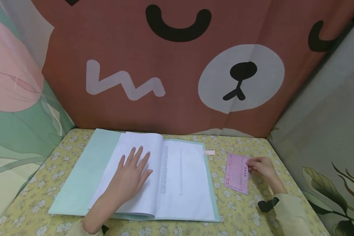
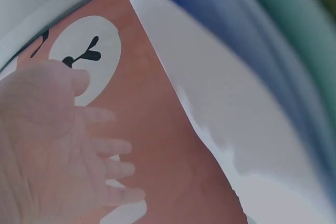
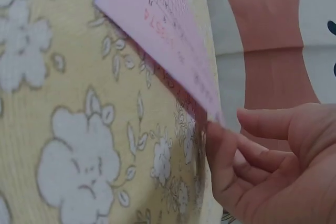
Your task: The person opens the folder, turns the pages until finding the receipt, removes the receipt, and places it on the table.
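Note:
A light green folder (image 1: pixel 79 183) lies open, with white sheets inside. Over its left-hand page (image 1: pixel 153 150), my left hand (image 1: pixel 129 180) is spread, fingers straight; the left wrist view shows a gap between the palm and the paper (image 2: pixel 210 77). The right-hand page (image 1: pixel 191 183) carries columns of small print. To the right of the folder, my right hand (image 1: pixel 262 167) pinches the edge of a pink printed slip (image 1: pixel 236 173) between thumb and fingers. In the right wrist view the slip (image 3: pixel 157 30) is tilted, its near edge raised off the cloth.
A yellow floral cloth (image 1: pixel 230 209) covers the table. A pale pink tab (image 1: pixel 209 152) sticks out from the folder's right edge. Behind stands a brown curtain (image 1: pixel 177 114) with a bear face, and printed fabric (image 1: pixel 312 137) hangs at the right side.

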`<state>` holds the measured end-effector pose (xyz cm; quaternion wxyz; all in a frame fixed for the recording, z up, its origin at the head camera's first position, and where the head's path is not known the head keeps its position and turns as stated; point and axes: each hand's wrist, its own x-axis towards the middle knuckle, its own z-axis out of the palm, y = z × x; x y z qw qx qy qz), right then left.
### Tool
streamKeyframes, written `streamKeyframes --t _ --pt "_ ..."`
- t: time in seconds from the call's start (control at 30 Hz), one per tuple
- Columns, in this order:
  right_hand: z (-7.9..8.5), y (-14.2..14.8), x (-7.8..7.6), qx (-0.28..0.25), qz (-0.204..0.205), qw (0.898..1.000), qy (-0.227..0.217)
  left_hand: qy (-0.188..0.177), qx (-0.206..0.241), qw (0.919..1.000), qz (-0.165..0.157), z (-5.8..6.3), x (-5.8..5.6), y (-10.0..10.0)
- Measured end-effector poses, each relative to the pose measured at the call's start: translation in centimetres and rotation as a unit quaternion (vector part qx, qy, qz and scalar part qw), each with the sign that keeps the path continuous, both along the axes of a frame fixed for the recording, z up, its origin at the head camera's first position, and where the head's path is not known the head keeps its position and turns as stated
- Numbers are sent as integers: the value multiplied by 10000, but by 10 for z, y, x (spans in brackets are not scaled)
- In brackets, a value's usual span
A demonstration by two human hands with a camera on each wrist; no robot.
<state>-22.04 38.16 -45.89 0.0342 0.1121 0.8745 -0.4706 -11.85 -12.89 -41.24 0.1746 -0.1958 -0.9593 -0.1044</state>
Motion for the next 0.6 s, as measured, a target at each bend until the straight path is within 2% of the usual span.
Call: streamKeyframes --t 0.07,0.13,0.23,0.33,0.47,0.6 --pt "2 -4 0 148 -23 9998 94 159 -20 9998 84 2 -8 2" --pt "4 -8 0 411 -71 9990 155 148 -16 9997 200 6 -15 2" --pt "8 -12 0 1068 -20 9939 271 -13 -63 9991 407 8 -28 2" --pt "12 -17 1 1728 235 9837 439 -266 -123 9980 568 10 -39 0" --pt "19 -28 4 1969 602 9764 658 -537 -264 9960 662 12 -52 -4" --pt "23 -44 5 2270 836 9656 952 -504 -404 9955 697 12 -63 -6"
